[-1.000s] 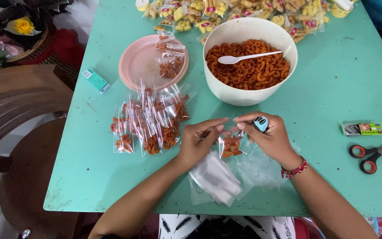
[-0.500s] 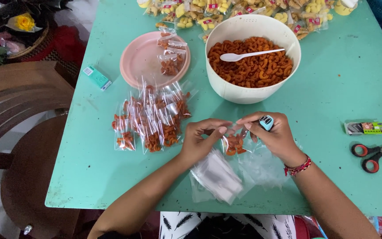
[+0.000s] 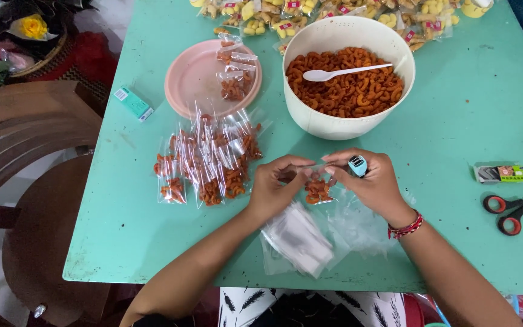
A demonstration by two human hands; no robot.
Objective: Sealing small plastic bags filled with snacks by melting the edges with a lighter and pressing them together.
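Since the earlier frames both hands have stayed at the near middle of the tabletop [image 3: 455,151]; the fingers have only drawn slightly closer over the small bag, and nothing else on the table has shifted.

The small clear bag of orange snacks [image 3: 318,189] hangs between the two hands, just above the tabletop near its front edge. The left hand [image 3: 275,189] pinches the bag's top edge on one side, fingers narrow. The right hand [image 3: 370,181] pinches the other side and also clasps a small blue lighter [image 3: 357,165] against the palm.

Judgement: the bag is very light, thin and slippery; its contents are brittle. Best held by the empty top strip, not the filled bottom.

Both forearms reach in from the near edge, wrists low, hands angled towards each other.
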